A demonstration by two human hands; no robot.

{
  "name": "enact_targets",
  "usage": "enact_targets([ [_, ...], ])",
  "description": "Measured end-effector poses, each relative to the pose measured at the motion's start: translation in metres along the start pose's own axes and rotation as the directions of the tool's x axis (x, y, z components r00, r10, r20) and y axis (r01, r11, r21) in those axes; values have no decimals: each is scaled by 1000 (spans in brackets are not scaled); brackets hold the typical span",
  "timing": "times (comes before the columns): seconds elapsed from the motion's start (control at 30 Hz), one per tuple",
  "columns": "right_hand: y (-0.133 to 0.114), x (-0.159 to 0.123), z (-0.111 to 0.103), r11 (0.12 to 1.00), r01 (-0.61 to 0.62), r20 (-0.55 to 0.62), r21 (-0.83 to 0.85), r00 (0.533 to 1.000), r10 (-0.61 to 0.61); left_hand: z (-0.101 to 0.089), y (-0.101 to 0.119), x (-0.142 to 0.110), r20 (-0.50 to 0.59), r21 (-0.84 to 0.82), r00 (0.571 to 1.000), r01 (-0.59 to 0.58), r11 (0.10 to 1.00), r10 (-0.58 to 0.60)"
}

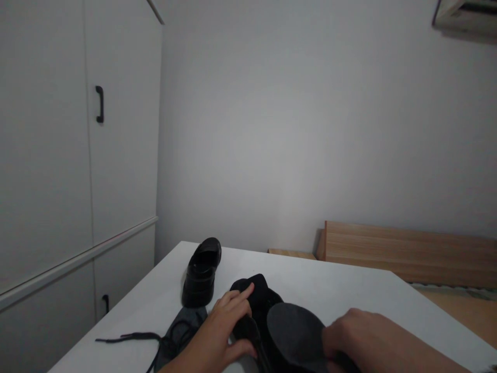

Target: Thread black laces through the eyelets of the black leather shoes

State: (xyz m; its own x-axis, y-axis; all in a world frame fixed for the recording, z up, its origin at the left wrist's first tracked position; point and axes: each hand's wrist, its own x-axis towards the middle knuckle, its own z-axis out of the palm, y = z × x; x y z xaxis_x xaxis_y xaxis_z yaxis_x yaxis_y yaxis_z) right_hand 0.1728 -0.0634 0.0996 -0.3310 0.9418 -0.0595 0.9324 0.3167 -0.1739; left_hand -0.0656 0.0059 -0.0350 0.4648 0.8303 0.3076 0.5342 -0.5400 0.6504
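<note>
The loafer (199, 290) is standing on the table (330, 290), and the work in hand is going on nearer the person and to the loafer's right, where both hands are handling a black bundle (258, 292). The left hand (225, 324) is gripping the bundle loosely, its thumb and fingers spreading across a dark, glossy part just beside the loafer's near end. The right hand (349, 331), farther to the loafer's right, is curling closed and seems to be gripping the edge of a grey flap (297, 334); its fingertips are not showing. The flap is lying against the bundle, and whether the two are joined is impossible to tell. Nearer the person than the loafer, a grey piece (190, 314) is resting partly under a dark cord (143, 335), whose loose end is trailing out to the loafer's left. The step seems to be one of holding and arranging the bundle, with neither hand touching the loafer. From this pose, the next move appears to be calling for a steady left hand, a careful right-hand pull or turn of the flap, and enough room to avoid dragging the cord or bumping the loafer.
</note>
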Motion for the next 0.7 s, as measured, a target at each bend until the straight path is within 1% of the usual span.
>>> enact_targets([
  [0.13,-31,20,7,966,25,49,-259,999,-13,-1,5,1,-14,-25,1000,9,1000,-9],
  [0.2,-44,29,11,947,21,47,-321,999,-6,1,4,2,-9,-25,1000,8,1000,-8],
  [0.27,-55,38,15,943,10,46,-333,999,6,2,2,3,-8,-16,1000,2,1000,-2],
  [0.37,-68,51,22,954,-2,65,-301,998,23,2,0,3,-12,-10,1000,-9,1000,8],
  [0.47,-74,62,33,965,2,83,-262,996,20,1,1,0,-23,-18,999,-27,999,27],
  [0.6,-67,77,53,984,20,79,-175,997,-6,-1,4,-2,-35,-46,999,-34,998,32],
  [0.7,-57,87,68,997,63,30,-34,998,-62,-1,5,-2,-35,-58,999,-37,998,35],
])
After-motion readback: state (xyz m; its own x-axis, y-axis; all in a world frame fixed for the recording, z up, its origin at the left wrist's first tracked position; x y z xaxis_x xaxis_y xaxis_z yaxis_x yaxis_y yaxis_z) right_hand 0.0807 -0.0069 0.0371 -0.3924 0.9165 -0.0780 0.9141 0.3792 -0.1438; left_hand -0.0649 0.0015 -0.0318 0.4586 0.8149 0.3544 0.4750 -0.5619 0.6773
